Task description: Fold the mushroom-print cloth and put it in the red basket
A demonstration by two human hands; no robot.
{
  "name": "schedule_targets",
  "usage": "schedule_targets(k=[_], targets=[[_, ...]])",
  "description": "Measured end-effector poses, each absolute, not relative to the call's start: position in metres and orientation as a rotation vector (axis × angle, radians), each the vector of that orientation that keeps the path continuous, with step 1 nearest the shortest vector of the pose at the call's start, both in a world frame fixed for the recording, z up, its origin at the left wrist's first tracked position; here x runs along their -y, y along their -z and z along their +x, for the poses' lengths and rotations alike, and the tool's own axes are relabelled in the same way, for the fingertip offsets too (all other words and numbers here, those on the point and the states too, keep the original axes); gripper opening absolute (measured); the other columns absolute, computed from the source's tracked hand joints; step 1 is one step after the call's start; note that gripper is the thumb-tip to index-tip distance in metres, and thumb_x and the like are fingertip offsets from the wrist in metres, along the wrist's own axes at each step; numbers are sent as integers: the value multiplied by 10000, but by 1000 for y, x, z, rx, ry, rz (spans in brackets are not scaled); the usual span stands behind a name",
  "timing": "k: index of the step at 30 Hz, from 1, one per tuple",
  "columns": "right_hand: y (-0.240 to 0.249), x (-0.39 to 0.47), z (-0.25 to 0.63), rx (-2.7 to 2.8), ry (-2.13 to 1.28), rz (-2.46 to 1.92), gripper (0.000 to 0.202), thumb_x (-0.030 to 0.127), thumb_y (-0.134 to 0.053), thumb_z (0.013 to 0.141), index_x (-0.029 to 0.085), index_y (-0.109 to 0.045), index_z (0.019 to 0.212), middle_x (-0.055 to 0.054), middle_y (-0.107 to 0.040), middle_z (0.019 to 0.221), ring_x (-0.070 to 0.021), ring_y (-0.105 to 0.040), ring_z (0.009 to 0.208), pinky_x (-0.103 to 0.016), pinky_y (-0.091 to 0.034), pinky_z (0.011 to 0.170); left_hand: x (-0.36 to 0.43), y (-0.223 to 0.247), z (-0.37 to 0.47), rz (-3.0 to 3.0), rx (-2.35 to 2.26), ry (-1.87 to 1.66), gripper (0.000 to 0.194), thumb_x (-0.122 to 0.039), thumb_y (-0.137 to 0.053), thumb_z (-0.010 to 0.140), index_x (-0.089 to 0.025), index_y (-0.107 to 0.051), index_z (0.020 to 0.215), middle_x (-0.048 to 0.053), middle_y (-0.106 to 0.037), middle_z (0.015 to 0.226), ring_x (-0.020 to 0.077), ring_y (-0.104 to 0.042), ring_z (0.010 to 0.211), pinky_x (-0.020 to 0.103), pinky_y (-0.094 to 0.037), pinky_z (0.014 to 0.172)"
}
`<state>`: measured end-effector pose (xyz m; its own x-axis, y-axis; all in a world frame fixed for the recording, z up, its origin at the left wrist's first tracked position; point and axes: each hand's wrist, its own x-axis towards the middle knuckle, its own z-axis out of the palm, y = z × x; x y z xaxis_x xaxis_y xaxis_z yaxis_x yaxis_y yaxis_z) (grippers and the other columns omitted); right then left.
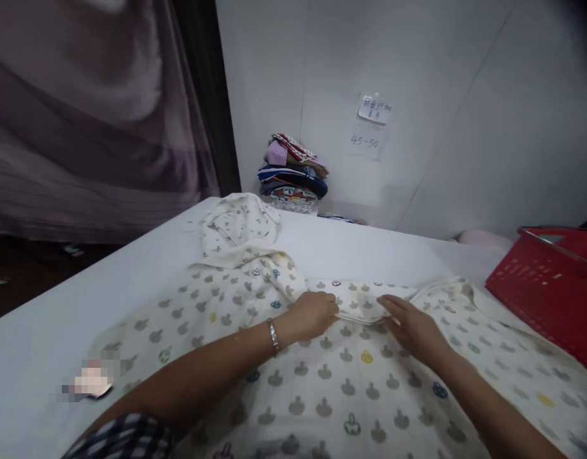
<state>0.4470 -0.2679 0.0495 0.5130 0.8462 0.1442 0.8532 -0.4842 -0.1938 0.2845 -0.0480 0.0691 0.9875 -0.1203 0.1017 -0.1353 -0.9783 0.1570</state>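
Note:
A large white cloth (322,386) printed with grey, yellow, blue and green rabbit-head shapes is spread over the front of the table. Near its middle, a folded-over band (363,303) of the same cloth lies between my hands. My left hand (317,314), with a bracelet at the wrist, is closed on the band's left part, fingers curled into the fabric. On the right, my right hand (408,322) pinches the edge of the band, thumb below and fingers on top. Another white printed cloth (240,223) lies crumpled beyond the big one.
A red plastic basket (547,293) with a metal handle stands at the right. A stack of folded fabrics (293,169) rests at the back against the grey wall (418,76), which carries handwritten notes (370,124). A purplish curtain (83,115) hangs at the left, beyond the white table (145,255).

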Motion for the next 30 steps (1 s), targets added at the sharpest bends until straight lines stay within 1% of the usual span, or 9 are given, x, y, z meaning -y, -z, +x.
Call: schedule_targets(k=[3,9,11,16,19,22,26,28,30], targets=[[-48,233,400,1665,12,-2102,450,272,-497,814,241,-504,1263,-88,-555,1238,-260,-483,1143,-459,-370,976,65,-72,276,2999,167,-214,181,-271,-461,879,-173,-599,817,35,-605,869,175,-566,808,294,-417,665],[-35,204,351,1516,-400,-1895,373,292,-473,852,251,-509,1222,-67,-609,1153,-218,-575,1013,-377,-449,890,56,-77,241,3014,229,-203,130,-287,-538,840,-180,-592,790,29,-604,818,168,-552,807,315,-382,773],[-28,209,341,1551,-411,-1899,335,322,-446,876,252,-536,1191,-71,-623,1118,-222,-585,993,-373,-453,877,47,-76,225,3047,321,-190,142,-302,-547,832,-179,-589,774,31,-598,783,168,-542,790,355,-347,866],[-27,228,336,1690,-405,-1925,297,311,-344,921,263,-634,967,-36,-632,836,-171,-602,791,-292,-481,704,30,-81,196,3163,331,-138,158,-266,-613,761,-177,-533,659,23,-583,706,188,-519,825,428,-228,1014],[-34,240,353,1661,-220,-1953,290,308,-362,903,265,-631,1002,-54,-633,946,-180,-598,864,-298,-476,738,30,-90,188,3199,320,-174,119,-199,-573,772,-180,-508,674,11,-569,677,180,-512,821,462,-139,1065],[-36,249,374,1546,-107,-2070,288,319,-386,877,269,-638,1006,-62,-635,986,-195,-600,867,-307,-473,733,39,-92,184,3236,204,-274,118,-95,-478,799,-178,-503,718,12,-559,685,163,-494,766,448,-189,1046],[-31,252,384,1574,-501,-2110,265,248,-402,842,272,-665,855,-26,-654,880,-178,-606,794,-279,-465,699,60,-68,181,3208,-38,-314,141,-75,-459,810,-175,-498,719,34,-564,750,171,-480,782,387,-349,894],[-27,250,382,1580,-631,-2095,255,203,-426,807,266,-673,808,-20,-661,874,-179,-608,805,-275,-460,715,68,-49,179,3157,-95,-299,140,-93,-469,818,-179,-501,712,23,-568,770,169,-481,816,406,-326,944],[-24,248,380,1553,-652,-2118,262,172,-442,776,267,-682,819,-22,-665,879,-184,-607,823,-282,-455,736,74,-34,174,3102,-159,-311,143,-103,-465,828,-189,-516,727,1,-572,772,163,-483,859,449,-220,1048]])
